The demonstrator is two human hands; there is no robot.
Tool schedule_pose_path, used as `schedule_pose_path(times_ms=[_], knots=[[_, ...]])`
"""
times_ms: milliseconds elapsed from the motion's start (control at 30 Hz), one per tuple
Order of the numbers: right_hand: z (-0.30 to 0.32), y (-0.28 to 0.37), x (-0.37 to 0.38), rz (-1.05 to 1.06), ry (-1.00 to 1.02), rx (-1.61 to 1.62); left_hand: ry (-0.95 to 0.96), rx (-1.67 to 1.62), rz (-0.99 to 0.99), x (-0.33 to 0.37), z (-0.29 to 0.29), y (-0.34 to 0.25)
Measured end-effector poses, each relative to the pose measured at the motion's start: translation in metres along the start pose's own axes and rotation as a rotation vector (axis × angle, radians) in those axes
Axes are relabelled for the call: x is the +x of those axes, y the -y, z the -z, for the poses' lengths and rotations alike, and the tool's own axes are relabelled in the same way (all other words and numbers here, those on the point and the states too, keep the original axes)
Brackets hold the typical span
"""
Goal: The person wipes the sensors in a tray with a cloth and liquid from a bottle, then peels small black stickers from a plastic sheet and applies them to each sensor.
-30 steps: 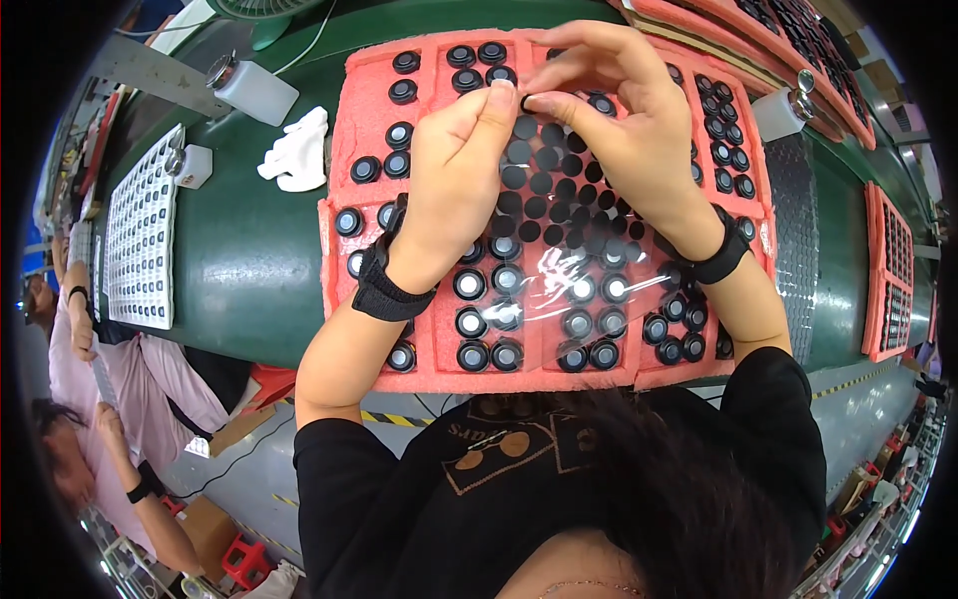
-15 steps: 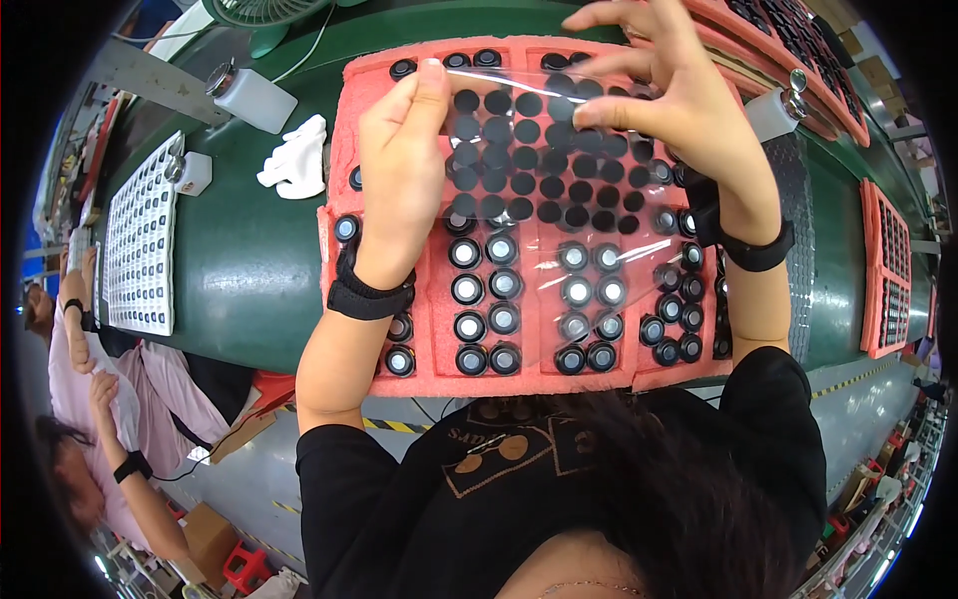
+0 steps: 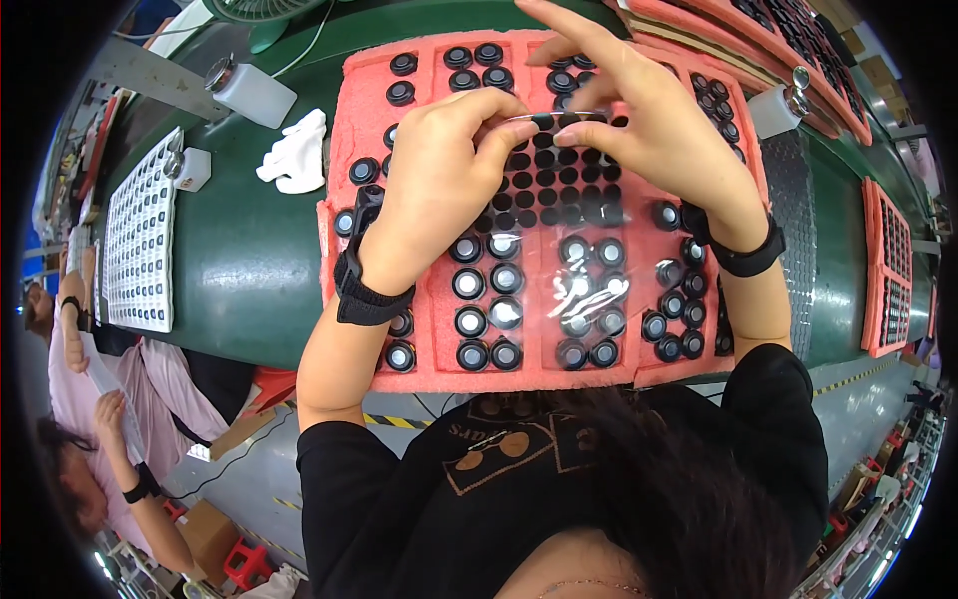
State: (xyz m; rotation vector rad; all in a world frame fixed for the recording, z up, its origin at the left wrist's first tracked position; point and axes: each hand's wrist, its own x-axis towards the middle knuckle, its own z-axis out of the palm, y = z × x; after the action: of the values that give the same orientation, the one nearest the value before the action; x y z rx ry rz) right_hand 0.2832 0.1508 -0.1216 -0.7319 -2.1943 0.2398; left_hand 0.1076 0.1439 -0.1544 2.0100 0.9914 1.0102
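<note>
A clear plastic sheet with rows of black round stickers (image 3: pixel 546 178) hangs over the middle of the pink foam tray (image 3: pixel 649 375). Its upper edge is bent. My left hand (image 3: pixel 439 175) pinches that edge between thumb and fingers. At the same bent edge, my right hand (image 3: pixel 654 125) has its thumb and index finger closed, the other fingers raised; whether a single sticker is between the tips is too small to tell. Beneath and around the sheet, black round parts with silver centres (image 3: pixel 470 321) sit in the tray's compartments.
Left of the tray lie a white glove (image 3: pixel 296 155), a white bottle (image 3: pixel 251 95) and a white tray of small parts (image 3: pixel 145 240). Another bottle (image 3: pixel 778 110) stands at the right, near more pink trays (image 3: pixel 883 270). A co-worker in pink (image 3: pixel 110 429) is at the far left.
The sheet has tilted and its upper edge is now bent. My left hand moved right and my right hand closed in on that edge. More of the tray's far parts show.
</note>
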Motion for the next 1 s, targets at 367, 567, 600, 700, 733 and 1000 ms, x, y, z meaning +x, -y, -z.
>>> schedule_pose_path(times_ms=[367, 567, 600, 700, 733, 1000], knots=[[-0.004, 0.013, -0.006, -0.013, -0.077, 0.091, -0.117, 0.11, -0.215, -0.003, -0.007, 0.004], [-0.004, 0.02, -0.014, -0.314, 0.025, 0.145, -0.029, -0.043, -0.012, -0.004, -0.004, -0.001], [-0.006, 0.017, -0.016, -0.275, 0.024, 0.12, 0.008, -0.084, 0.061, -0.003, -0.003, -0.002], [-0.012, 0.006, -0.019, 0.007, 0.0, -0.113, 0.073, -0.125, 0.153, -0.002, -0.002, 0.002], [-0.014, 0.007, -0.021, 0.007, 0.0, -0.115, 0.101, -0.126, 0.175, -0.001, -0.002, 0.006], [0.008, -0.014, -0.017, -0.58, -0.154, 0.741, 0.276, 0.103, 0.15, -0.001, -0.001, 0.016]])
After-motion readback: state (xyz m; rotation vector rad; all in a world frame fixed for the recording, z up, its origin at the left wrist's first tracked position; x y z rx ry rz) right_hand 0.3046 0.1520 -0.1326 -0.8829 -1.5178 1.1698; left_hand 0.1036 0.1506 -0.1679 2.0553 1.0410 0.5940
